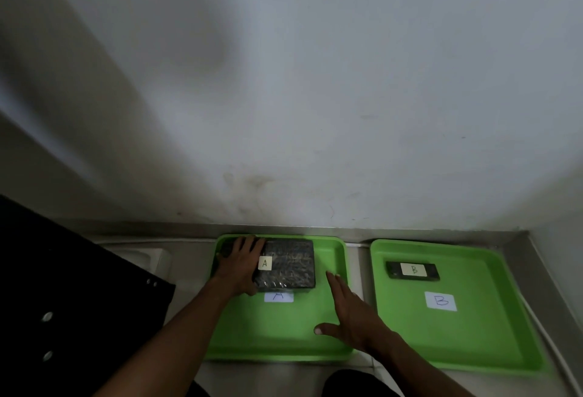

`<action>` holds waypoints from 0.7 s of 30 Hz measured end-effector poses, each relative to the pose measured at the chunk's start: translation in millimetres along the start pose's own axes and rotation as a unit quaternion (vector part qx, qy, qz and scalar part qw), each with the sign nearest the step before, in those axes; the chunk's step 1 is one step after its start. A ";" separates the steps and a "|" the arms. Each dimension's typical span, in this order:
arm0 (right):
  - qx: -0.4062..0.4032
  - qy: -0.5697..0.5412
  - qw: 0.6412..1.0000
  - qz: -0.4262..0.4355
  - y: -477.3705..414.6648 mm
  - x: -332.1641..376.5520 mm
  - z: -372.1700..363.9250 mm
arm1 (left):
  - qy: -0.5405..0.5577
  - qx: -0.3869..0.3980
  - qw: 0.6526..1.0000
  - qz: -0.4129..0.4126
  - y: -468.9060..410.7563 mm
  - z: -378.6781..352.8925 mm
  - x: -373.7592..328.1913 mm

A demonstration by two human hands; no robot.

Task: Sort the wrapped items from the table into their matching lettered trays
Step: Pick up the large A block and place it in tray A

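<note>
Left hand (241,265): lay flat over the left part of the wrapped item A (288,265), fingers spread toward its far edge and thumb at its near left corner; it pressed on the item but whether it was really clamped on it I cannot tell.
Right hand (353,311): was open, fingers apart and stretched, hovering or resting over the floor of tray A (274,330); it held nothing.
Item A, place: was inside tray A, in the far left part of it, just behind the paper label A (279,296) on the tray floor.
Item A relative to the hands: was under the left hand; the right hand was to the right of it and nearer to the person, apart from it with bare tray between.
Item A, handling: looked like a flat, stiff, dark block in shiny film, with a small paper tag A (264,263) on top. I judge it moderately light and not fragile, but the film was probably slippery, so a grip across two opposite edges should be safer than pressing from above.
Item B (412,270): was a small flat dark piece with a tag B, in the far left part of tray B (473,343), to the right of tray A, well apart from both hands.
Label B (441,301): lay on the tray B floor, nearer than item B.
Counter (358,251): carried both trays side by side against the wall (315,81).
Task state: I judge both visible items were in matching trays.
</note>
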State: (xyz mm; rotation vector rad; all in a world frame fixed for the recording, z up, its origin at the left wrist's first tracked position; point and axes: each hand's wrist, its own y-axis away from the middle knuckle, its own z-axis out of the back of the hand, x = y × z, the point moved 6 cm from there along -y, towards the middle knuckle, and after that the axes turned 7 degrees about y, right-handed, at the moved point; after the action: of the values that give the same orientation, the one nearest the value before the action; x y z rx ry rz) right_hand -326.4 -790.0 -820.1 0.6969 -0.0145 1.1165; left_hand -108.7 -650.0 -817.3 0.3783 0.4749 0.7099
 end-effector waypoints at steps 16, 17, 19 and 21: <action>0.046 0.066 0.996 -0.029 0.0 -17.9 -44.7 | 0.011 -0.006 0.999 0.031 -5.8 -3.0 18.3; 0.043 0.068 0.996 -0.024 0.1 -19.2 -46.8 | 0.008 -0.007 0.999 0.031 -5.3 -5.0 18.2; 0.049 0.076 0.996 -0.025 0.1 -21.0 -47.9 | 0.006 -0.002 0.999 0.039 -4.7 -8.5 17.1; 0.046 0.082 0.995 -0.024 0.1 -17.1 -45.1 | 0.005 -0.002 0.999 0.039 -2.1 -6.0 13.1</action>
State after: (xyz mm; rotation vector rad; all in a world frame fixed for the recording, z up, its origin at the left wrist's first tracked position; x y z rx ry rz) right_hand -349.0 -780.5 -861.7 0.6816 0.1946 1.1306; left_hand -102.1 -641.4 -827.0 0.3917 0.4691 0.7889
